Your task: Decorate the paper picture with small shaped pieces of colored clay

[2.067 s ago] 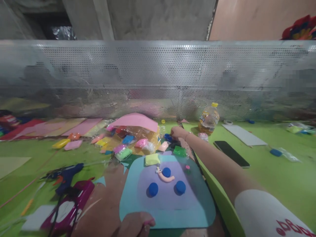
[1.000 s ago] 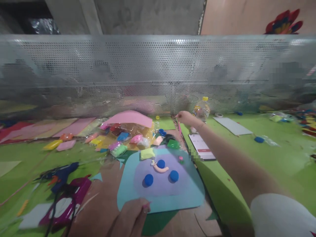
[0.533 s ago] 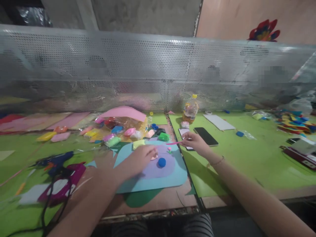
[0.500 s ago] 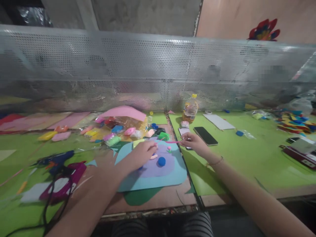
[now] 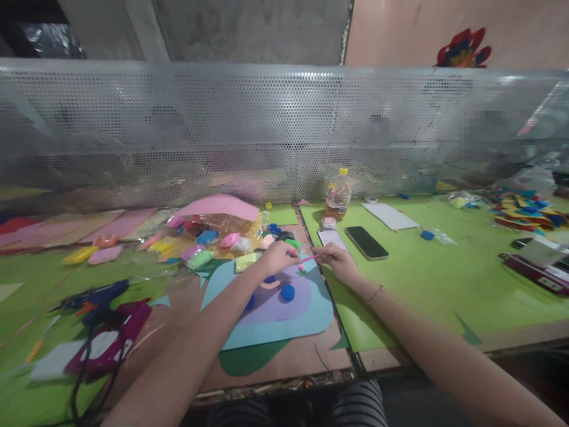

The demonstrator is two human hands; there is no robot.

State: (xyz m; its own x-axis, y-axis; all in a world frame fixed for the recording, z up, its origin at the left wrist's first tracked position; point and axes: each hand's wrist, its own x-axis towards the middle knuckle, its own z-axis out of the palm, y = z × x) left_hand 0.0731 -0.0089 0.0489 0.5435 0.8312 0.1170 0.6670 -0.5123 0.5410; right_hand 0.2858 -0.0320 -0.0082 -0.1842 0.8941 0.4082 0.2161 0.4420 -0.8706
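A thin pink strip point(image 5: 307, 259) stretches between my two hands above the purple and light blue sheets. My left hand point(image 5: 279, 256) pinches its left end, the fingers bent round it. The other end sits between the closed fingertips of my right hand point(image 5: 338, 261). Just below the strip, a small pink flower with green leaves point(image 5: 301, 268) lies on the purple sheet point(image 5: 278, 308). A round blue piece point(image 5: 288, 292) and a curved pale pink piece point(image 5: 269, 285) rest nearby. More blue pieces are partly hidden by my left forearm. Under everything is the light blue sheet point(image 5: 320, 323).
Wrapped coloured clay packs point(image 5: 200, 258) lie beyond my left hand. A glue gun point(image 5: 98, 299) with a black cord is at left. A black phone point(image 5: 367, 243), a phone with a lit screen point(image 5: 332, 238) and a yellow-capped bottle point(image 5: 338, 196) stand or lie at right.
My left hand has moved right, and the hands are closer together, with a shorter stretch of pink strip showing between them. The whole view has shifted slightly.
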